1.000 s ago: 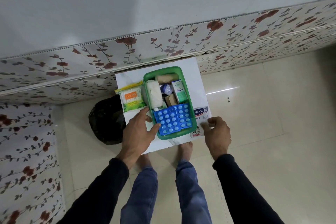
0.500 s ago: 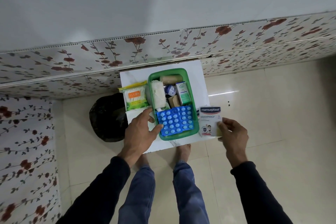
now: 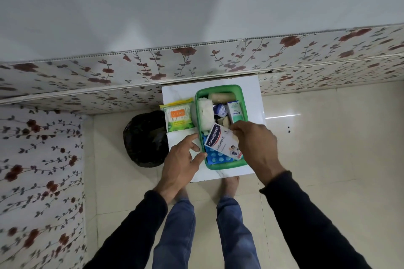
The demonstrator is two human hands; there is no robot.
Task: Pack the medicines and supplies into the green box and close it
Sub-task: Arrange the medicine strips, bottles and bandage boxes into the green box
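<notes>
The green box (image 3: pixel 218 88) stands lidless on a small white table (image 3: pixel 179 94). Inside lie a white gauze roll (image 3: pixel 205 113), a beige bandage roll (image 3: pixel 222 96), a small blue-white jar (image 3: pixel 220 109), a green-white medicine carton (image 3: pixel 235 112) and a blue pill blister sheet (image 3: pixel 216 158). My right hand (image 3: pixel 255 144) holds a white Hansaplast plaster pack (image 3: pixel 220 143) tilted over the blister sheet, inside the box. My left hand (image 3: pixel 183 159) rests on the box's near-left rim, fingers spread. A green pack of cotton buds (image 3: pixel 178 117) lies on the table left of the box.
A black plastic bag (image 3: pixel 145 137) sits on the floor left of the table. A floral-patterned wall runs behind the table and along the left. Cream floor tiles (image 3: pixel 328 137) spread to the right. My legs and bare feet stand just before the table.
My right hand picked up the Hansaplast pack from the table right of the box and carried it left, over the blister sheet. My left hand stayed at the box's rim.
</notes>
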